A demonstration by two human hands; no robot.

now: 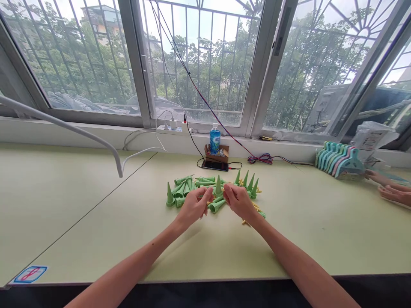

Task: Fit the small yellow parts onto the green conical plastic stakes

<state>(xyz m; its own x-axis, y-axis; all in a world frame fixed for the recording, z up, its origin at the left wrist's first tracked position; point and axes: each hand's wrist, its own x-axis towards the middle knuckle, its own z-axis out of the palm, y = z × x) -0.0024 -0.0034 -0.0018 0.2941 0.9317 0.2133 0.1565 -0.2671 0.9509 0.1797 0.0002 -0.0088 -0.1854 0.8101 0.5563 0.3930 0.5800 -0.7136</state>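
A heap of green plastic cones [188, 185] lies on the pale green table [96, 205], some upright, some on their sides, with small yellow pieces [255, 206] scattered among them. My left hand [192, 205] rests at the near edge of the heap, fingers curled and pinched on something small I cannot make out. My right hand [239, 200] sits just to its right, fingers also curled over the pile; what it holds is hidden. A green cone [217, 206] lies on its side between the two hands.
A phone [215, 165], a small cardboard box [217, 152] and a water bottle [215, 138] stand behind the heap. Cables [260, 159] run to the windowsill. Pastel plastic pieces [337, 159] are stacked at the right, near another person's hands [393, 192]. A white cable [80, 132] arcs at the left.
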